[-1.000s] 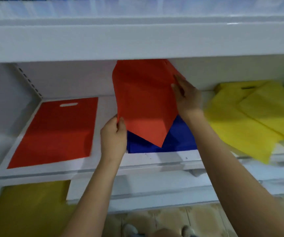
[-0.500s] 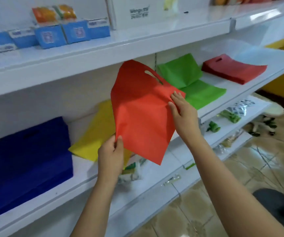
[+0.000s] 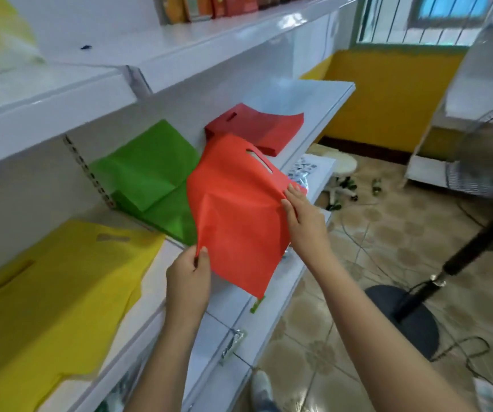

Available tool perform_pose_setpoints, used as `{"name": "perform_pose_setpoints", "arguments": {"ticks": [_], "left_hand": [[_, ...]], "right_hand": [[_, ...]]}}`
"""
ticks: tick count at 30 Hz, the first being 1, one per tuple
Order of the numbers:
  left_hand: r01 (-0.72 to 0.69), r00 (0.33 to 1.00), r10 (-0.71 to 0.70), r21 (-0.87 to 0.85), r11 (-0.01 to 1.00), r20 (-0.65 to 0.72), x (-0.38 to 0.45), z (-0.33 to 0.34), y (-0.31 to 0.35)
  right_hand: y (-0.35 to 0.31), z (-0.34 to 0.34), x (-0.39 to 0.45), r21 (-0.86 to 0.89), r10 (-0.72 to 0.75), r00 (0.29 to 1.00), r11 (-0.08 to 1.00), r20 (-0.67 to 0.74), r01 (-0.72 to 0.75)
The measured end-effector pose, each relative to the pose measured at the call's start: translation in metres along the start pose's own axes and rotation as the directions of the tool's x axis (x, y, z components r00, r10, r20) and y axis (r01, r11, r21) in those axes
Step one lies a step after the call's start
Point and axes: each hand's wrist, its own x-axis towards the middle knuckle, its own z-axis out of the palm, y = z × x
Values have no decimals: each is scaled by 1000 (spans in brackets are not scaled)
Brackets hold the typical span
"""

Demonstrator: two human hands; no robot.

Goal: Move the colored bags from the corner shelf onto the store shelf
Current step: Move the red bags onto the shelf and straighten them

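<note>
I hold an orange-red bag (image 3: pixel 239 209) with a cut-out handle in the air in front of the white store shelf (image 3: pixel 322 114). My left hand (image 3: pixel 189 281) pinches its lower left edge. My right hand (image 3: pixel 304 218) grips its right edge. Behind the held bag, a stack of dark red bags (image 3: pixel 257 126) lies on the shelf. Green bags (image 3: pixel 150 173) lie to the left of that stack, and yellow bags (image 3: pixel 49 286) lie nearer me at the left.
An upper shelf (image 3: pixel 180 52) overhangs the bags and carries packets at the back. Lower shelves (image 3: pixel 239 319) jut out below with small items. A standing fan (image 3: pixel 417 319) and cables are on the tiled floor at right, beside a yellow wall.
The view has swung right along the shelves, from the corner shelf with the blue bags to the green and dark red stacks. Both hands carried the orange-red bag along.
</note>
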Motion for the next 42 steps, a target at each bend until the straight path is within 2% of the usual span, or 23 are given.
{"name": "perform_pose_setpoints", "arguments": {"ticks": [6, 13, 14, 16, 18, 20, 22, 25, 28, 31, 33, 34, 35, 37, 38, 40, 41, 42], "left_hand": [[-57, 997, 60, -63, 996, 51, 111, 84, 26], [-75, 994, 81, -79, 994, 73, 219, 144, 70], [-52, 996, 59, -95, 994, 68, 228, 149, 74], [49, 998, -40, -247, 968, 42, 248, 162, 73], [157, 983, -184, -425, 892, -24, 277, 175, 67], [192, 941, -319, -599, 777, -113, 310, 184, 62], [171, 891, -404, -672, 721, -207, 340, 188, 61], [226, 826, -510, -689, 689, -240, 371, 197, 51], [301, 830, -535, -681, 667, -157, 378, 211, 50], [399, 809, -569, -572, 717, -149, 374, 229, 54], [461, 783, -563, -361, 810, -264, 366, 244, 60], [464, 794, -521, -242, 852, -314, 361, 255, 66], [434, 832, -457, -144, 889, -315, 357, 266, 68], [355, 910, -349, -12, 935, -226, 351, 287, 78], [324, 931, -308, 57, 944, -194, 352, 296, 81], [321, 937, -286, 166, 932, -203, 356, 310, 79], [337, 929, -292, 199, 920, -227, 359, 314, 78], [354, 922, -299, 220, 909, -248, 362, 318, 81]], "right_hand": [[53, -13, 104, -159, 36, 998, 986, -44, -42], [93, -15, 209, -181, 48, 995, 981, -91, -64], [98, -12, 220, -175, 50, 995, 982, -82, -64], [108, -4, 248, -146, 45, 997, 988, -59, -53], [120, 6, 280, -114, 24, 999, 993, -26, -27], [133, 15, 315, -84, -26, 999, 996, 19, 27], [147, 24, 353, -54, -81, 994, 995, 72, 85], [166, 33, 416, -43, -188, 967, 979, 174, 198], [173, 42, 481, -55, -352, 881, 920, 315, 387], [174, 56, 541, -3, -507, 756, 830, 414, 558], [175, 70, 575, 46, -594, 670, 763, 446, 645], [174, 78, 589, 35, -625, 620, 717, 474, 696], [177, 90, 604, 18, -653, 554, 655, 516, 755], [183, 114, 627, -2, -681, 426, 530, 596, 848], [185, 123, 635, -22, -666, 389, 488, 636, 872], [191, 141, 642, -22, -618, 329, 451, 714, 892], [192, 147, 643, -12, -607, 320, 455, 728, 890], [192, 148, 641, -43, -577, 356, 484, 735, 874]]}}
